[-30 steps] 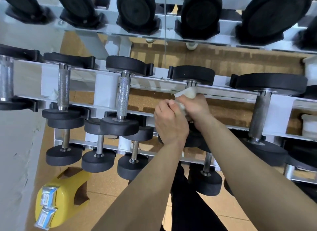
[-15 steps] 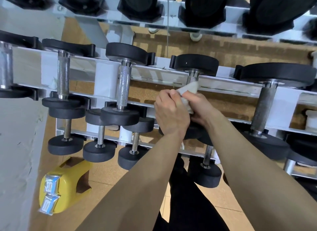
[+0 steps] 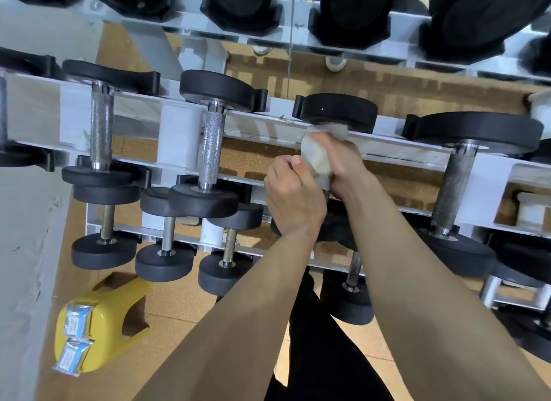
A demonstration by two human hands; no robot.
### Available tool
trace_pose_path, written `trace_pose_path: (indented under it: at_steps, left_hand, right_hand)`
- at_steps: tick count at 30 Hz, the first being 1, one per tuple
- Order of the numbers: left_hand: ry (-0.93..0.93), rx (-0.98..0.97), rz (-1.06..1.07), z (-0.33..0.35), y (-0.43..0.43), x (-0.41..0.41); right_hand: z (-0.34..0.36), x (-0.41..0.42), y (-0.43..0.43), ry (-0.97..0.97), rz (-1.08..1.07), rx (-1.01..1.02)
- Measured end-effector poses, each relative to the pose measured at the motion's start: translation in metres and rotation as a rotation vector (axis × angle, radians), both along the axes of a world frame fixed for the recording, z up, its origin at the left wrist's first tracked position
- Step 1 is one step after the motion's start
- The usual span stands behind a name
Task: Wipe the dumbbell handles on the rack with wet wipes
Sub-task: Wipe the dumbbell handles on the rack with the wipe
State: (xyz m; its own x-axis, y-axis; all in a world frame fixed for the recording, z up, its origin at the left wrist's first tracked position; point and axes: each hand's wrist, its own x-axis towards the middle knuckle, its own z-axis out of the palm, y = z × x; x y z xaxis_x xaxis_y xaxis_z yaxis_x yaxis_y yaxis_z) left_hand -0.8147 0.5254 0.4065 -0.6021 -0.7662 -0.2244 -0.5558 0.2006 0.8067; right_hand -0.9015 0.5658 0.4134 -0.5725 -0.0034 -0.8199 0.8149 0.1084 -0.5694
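**Both hands closed on the wipe**

Head view: right hand (image 3: 343, 162) grips the wet wipe (image 3: 316, 159) around the hidden handle of a dumbbell (image 3: 337, 111) on the rack (image 3: 262, 126). Left hand (image 3: 293, 197) curls on the wipe's near edge. The wipe has slid up to the far plate, so this handle looks nearly done.
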Motion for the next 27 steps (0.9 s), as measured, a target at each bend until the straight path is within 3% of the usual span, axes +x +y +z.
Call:
trace_pose_path:
  at_steps: [2,4,6,11,17,20,24,27]
  left_hand:
    - [0.008,-0.011,0.0,-0.001,0.0,0.0]
    - [-0.002,-0.009,0.0,0.0,0.0,-0.001]
    - [-0.011,-0.011,-0.003,-0.001,0.001,0.0]
    - [-0.045,0.012,-0.019,0.002,0.001,-0.001]
    - [-0.102,-0.012,-0.07,0.0,0.0,0.0]
    - [-0.093,-0.015,-0.066,0.004,-0.001,-0.001]
    - [-0.09,0.006,-0.056,0.003,-0.001,-0.001]
    - [-0.1,0.009,-0.062,0.002,-0.001,-0.002]
  right_hand:
    - [-0.005,0.004,0.011,-0.133,0.047,-0.218]
    - [-0.009,0.006,0.017,-0.183,0.106,-0.298]
    - [-0.01,0.008,0.019,-0.131,0.14,-0.211]
    - [-0.003,0.028,0.014,0.174,0.398,0.287]
    - [0.001,0.002,-0.006,0.197,0.092,0.385]
    - [0.003,-0.016,-0.013,0.136,0.036,0.275]
    - [-0.005,-0.006,0.006,-0.194,-0.068,-0.189]
    - [-0.008,-0.001,0.015,-0.276,-0.009,-0.336]
